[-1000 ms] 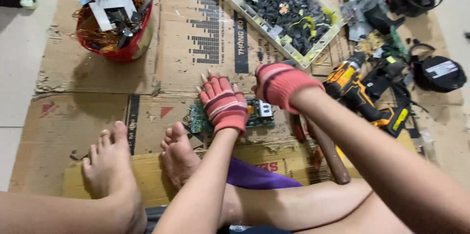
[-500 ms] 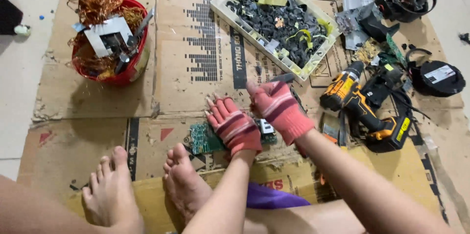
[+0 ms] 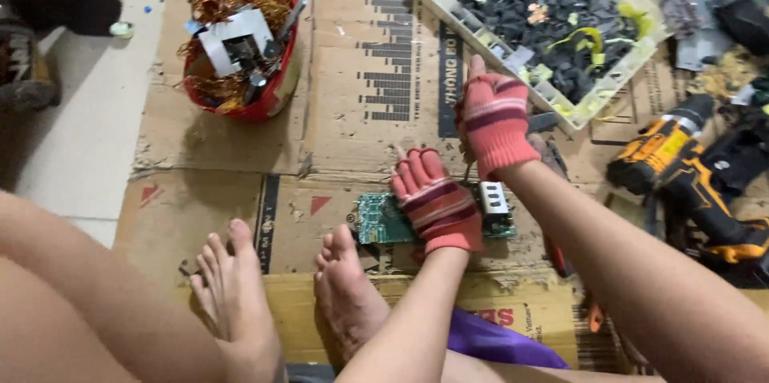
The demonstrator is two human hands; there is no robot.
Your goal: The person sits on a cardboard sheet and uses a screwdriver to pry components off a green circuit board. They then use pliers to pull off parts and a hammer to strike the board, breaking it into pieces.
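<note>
I sit on the floor with flattened cardboard [image 3: 368,70] spread under the work. My left hand [image 3: 436,203], in a red striped glove, presses flat on a green circuit board [image 3: 383,219] that lies on the cardboard near its front edge, just beyond my bare toes [image 3: 336,243]. The fingers are bent down over the board, pinning it rather than gripping it.

My right hand [image 3: 495,118], in a matching glove, is raised just behind the board's right end, curled shut around a thin dark tool whose tip points down toward the board; I cannot tell what kind of tool it is, as the glove covers most of it.

At the back left of the cardboard stands a red bucket [image 3: 272,98] stuffed with copper wire and bits of metal. At the back right sits a pale tray [image 3: 609,82] full of small black parts with some yellow pieces among them. By the right edge lies a yellow and black cordless drill [image 3: 681,159], well apart from both hands. A purple cloth [image 3: 501,343] shows under my right forearm, close to the front.
</note>
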